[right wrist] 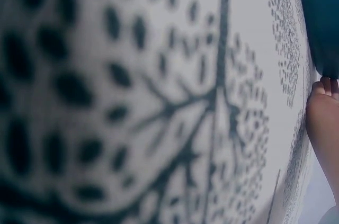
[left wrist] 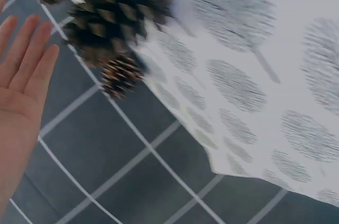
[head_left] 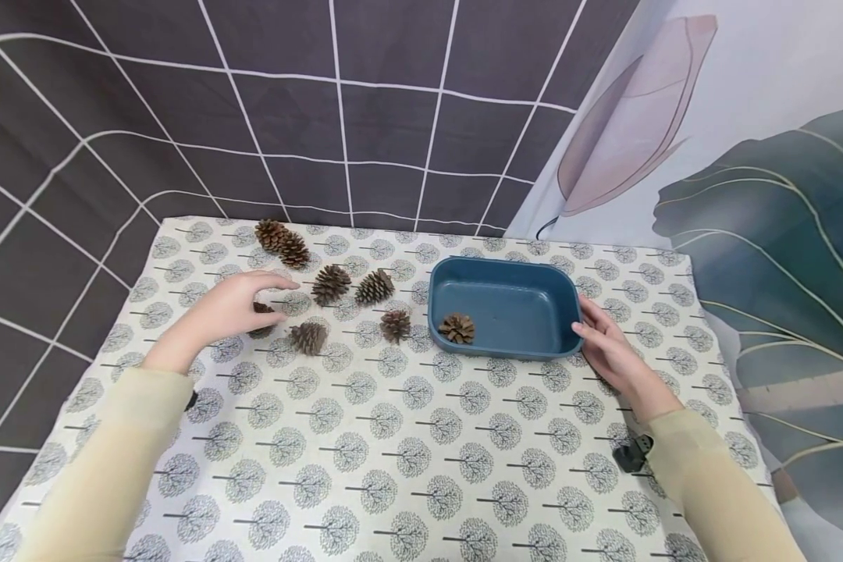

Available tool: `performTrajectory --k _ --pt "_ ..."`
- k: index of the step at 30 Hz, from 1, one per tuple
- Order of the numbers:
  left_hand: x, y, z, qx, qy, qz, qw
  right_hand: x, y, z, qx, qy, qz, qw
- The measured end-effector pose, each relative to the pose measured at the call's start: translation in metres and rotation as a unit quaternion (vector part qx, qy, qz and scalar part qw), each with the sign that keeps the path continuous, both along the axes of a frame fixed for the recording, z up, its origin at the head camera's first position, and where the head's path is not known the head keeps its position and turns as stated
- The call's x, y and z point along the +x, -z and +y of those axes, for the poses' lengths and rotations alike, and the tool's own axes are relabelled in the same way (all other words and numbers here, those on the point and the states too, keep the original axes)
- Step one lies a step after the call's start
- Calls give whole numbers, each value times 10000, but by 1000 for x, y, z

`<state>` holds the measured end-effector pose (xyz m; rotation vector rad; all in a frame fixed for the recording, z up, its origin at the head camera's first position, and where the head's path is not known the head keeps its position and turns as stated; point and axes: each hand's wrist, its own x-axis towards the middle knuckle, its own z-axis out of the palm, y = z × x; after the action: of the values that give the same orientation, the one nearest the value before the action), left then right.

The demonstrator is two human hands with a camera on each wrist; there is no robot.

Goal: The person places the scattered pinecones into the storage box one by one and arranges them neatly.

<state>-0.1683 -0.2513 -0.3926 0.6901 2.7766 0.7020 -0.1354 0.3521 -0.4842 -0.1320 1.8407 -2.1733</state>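
Observation:
In the head view my left hand [head_left: 228, 308] hovers at the left of the table, thumb and fingers spread apart. Partly hidden behind its thumb is a pine cone [head_left: 261, 321]; whether they touch I cannot tell. The left wrist view has the same hand [left wrist: 21, 86] with straight fingers beside a large pine cone [left wrist: 111, 15]. My right hand [head_left: 607, 347] holds the right end of a blue rectangular tub [head_left: 506, 351], thumb at the rim and fingers along the outside. One pine cone [head_left: 457, 328] lies in the tub's front left corner.
Between left hand and tub lie several loose cones, among them a grey-brown pine cone [head_left: 309, 337] and a small pine cone [head_left: 396, 325]. Two more touch at the back left, including a reddish pine cone [head_left: 293, 250]. A tree-print cloth [head_left: 365, 499] covers the table; a dark grid-patterned curtain [head_left: 386, 125] hangs behind.

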Motion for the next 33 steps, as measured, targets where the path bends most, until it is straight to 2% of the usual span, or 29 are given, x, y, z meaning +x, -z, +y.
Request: performTrajectory --k 8,15,21,33 --pt "8 11 -28 40 -417 -101 9991 -1 2 1 26 -21 -34 10000" --pt "11 22 -43 -39 -557 -100 9984 0 4 1 -202 39 -19 9998" --pt "13 29 -50 194 -663 -215 9974 0 3 0 -284 -19 20 9996" --pt "15 29 -52 253 -834 -204 9960 1 5 2 -356 -42 81 9993"
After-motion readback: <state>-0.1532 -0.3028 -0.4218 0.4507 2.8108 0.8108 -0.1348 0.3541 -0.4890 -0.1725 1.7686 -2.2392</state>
